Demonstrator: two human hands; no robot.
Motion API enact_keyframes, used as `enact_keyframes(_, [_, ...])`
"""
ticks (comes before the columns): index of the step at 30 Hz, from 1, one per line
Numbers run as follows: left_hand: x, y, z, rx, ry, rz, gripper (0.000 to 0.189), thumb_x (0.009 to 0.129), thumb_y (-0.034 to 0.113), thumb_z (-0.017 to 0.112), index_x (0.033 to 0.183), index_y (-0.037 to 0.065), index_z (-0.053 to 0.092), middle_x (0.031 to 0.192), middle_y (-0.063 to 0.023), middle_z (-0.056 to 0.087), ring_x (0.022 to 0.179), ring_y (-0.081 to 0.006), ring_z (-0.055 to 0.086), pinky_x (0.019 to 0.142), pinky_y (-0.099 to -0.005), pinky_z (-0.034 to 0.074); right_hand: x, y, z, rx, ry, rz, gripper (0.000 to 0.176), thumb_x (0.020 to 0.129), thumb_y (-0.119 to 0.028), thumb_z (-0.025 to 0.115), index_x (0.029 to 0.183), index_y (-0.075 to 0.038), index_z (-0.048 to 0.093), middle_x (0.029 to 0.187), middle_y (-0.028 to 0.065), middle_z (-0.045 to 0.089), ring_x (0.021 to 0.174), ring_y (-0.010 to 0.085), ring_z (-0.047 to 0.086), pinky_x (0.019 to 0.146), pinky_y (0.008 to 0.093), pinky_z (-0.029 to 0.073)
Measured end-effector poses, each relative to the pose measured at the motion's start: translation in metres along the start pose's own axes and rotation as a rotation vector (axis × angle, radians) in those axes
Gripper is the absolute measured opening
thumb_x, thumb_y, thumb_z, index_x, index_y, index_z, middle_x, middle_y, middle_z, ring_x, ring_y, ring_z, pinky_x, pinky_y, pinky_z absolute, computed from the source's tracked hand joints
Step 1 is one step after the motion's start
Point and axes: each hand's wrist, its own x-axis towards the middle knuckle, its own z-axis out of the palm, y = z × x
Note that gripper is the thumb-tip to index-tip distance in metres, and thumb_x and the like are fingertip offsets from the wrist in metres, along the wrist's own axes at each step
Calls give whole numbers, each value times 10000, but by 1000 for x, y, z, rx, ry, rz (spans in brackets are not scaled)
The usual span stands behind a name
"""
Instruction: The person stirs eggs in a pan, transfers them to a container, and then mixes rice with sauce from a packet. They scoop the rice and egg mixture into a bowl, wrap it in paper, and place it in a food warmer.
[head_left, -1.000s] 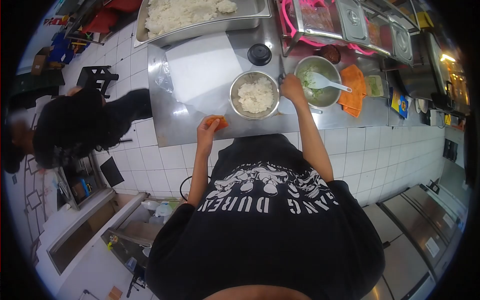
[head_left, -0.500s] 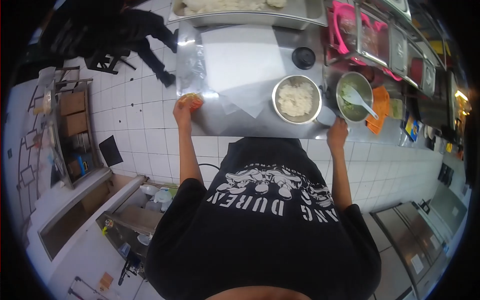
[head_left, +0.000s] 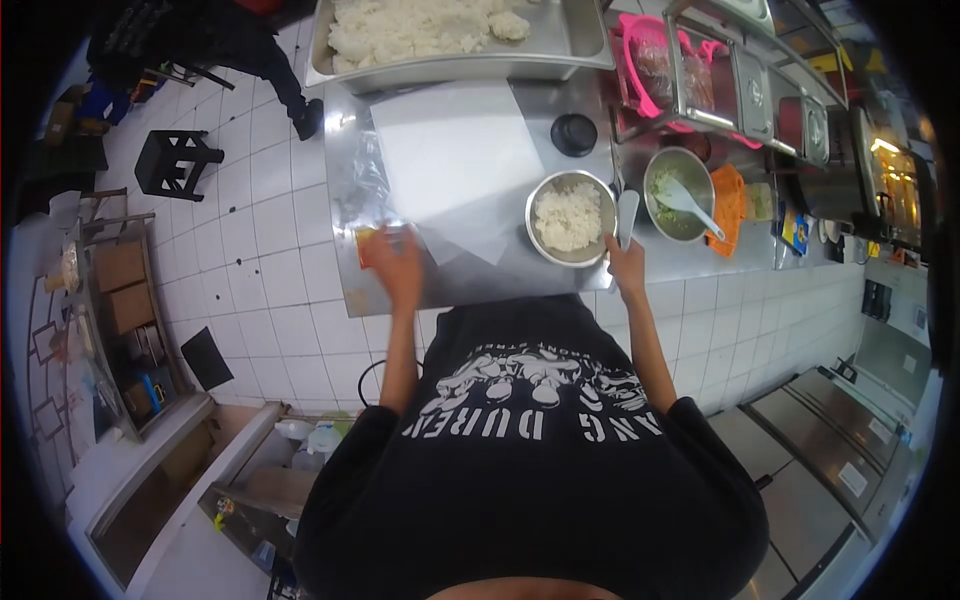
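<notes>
My left hand (head_left: 396, 268), smeared by motion, is over the front left corner of the steel table, fingers apparently apart. Beside its fingertips lies a small red and yellow packet (head_left: 366, 248). My right hand (head_left: 627, 265) is closed around the handle of a pale paddle (head_left: 628, 215), its blade pointing up and away from me. Just left of the paddle stands a metal bowl (head_left: 535, 238) of white rice (head_left: 568, 216). Between my hands and beyond them, a large white sheet of paper (head_left: 450, 150) lies on the table.
A deep steel tray (head_left: 460, 68) of rice stands at the back. A black round lid-like object (head_left: 574, 134) sits near the bowl. To the right are a bowl of green mixture (head_left: 663, 222), a white spoon (head_left: 690, 200), an orange cloth (head_left: 727, 205) and a rack with pink baskets (head_left: 645, 75).
My left hand has come off the red and yellow packet and shifted right. My right hand has raised the paddle upright beside the rice bowl. The camera view has shifted.
</notes>
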Motion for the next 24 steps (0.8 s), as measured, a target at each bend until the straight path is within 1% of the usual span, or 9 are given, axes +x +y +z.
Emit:
enact_keyframes(2, [-14, 59, 27, -373, -334, -135, 214, 860, 177, 660, 980, 12, 593, 873, -49, 638, 734, -164, 611, 661, -287, 491, 10, 2, 7, 27, 40, 14, 271, 875, -250, 630, 908, 18, 606, 604, 9, 519, 475, 67, 449, 428, 260, 359])
enact_keyframes(3, [-25, 49, 68, -433, -396, 154, 263, 859, 230, 676, 986, 25, 571, 876, -60, 644, 695, -153, 609, 615, -266, 488, 11, -3, 6, 29, 40, -7, 271, 875, -250, 630, 908, 18, 606, 604, 9, 519, 475, 67, 449, 428, 260, 359])
enact_keyframes(4, [-28, 85, 67, -502, -728, -246, 361, 861, 307, 677, 1021, 12, 545, 905, -92, 630, 778, -139, 606, 656, -251, 481, 10, -4, 5, 27, 19, -32, 237, 878, -232, 624, 889, 4, 610, 620, -2, 519, 491, 62, 448, 425, 248, 347])
enact_keyframes(7, [-28, 102, 93, -427, -738, -214, 443, 860, 344, 673, 1020, -28, 494, 853, -130, 611, 761, -194, 612, 679, -318, 503, 2, -28, 4, 9, -13, -110, 200, 881, -193, 610, 893, 7, 613, 639, 0, 528, 513, 68, 461, 447, 255, 365])
enact_keyframes(9, [-20, 90, 101, -773, -874, -434, 450, 864, 344, 667, 1038, -20, 468, 963, -127, 589, 845, -180, 589, 694, -304, 494, 6, -70, 4, -3, -32, -168, 198, 880, -171, 601, 915, 24, 612, 642, 11, 538, 520, 79, 475, 471, 275, 395])
enact_keyframes(14, [17, 93, 54, -1299, -766, -769, 404, 943, 197, 477, 1276, -27, 438, 1208, -138, 555, 1121, -232, 555, 946, -345, 457, 29, -189, 23, -366, -269, -618, 331, 866, -273, 647, 1017, 18, 602, 716, 92, 559, 658, 154, 500, 625, 313, 425])
enact_keyframes(17, [61, 59, 29, -1437, -569, -735, 420, 952, 243, 389, 1250, -37, 480, 1189, -124, 582, 1140, -212, 539, 993, -345, 408, 80, -272, 43, -261, -456, -656, 401, 948, -341, 502, 1132, 11, 564, 991, 124, 617, 907, 209, 574, 842, 320, 441])
enact_keyframes(19, [91, 39, 6, -1387, -261, -633, 363, 939, 211, 417, 1213, -6, 513, 1181, -104, 577, 1089, -204, 555, 976, -342, 408, 124, -325, 65, -484, -499, -860, 347, 973, -292, 444, 1014, 29, 568, 958, 204, 612, 922, 382, 571, 804, 424, 433])
enact_keyframes(24, [194, 32, -52, -1422, 65, -512, 459, 853, 226, 479, 1239, -21, 451, 1201, -131, 534, 1132, -250, 524, 955, -377, 423, 212, -373, 161, -963, -311, -1062, 197, 944, -204, 450, 1056, -55, 514, 905, 210, 622, 878, 380, 605, 729, 455, 470])
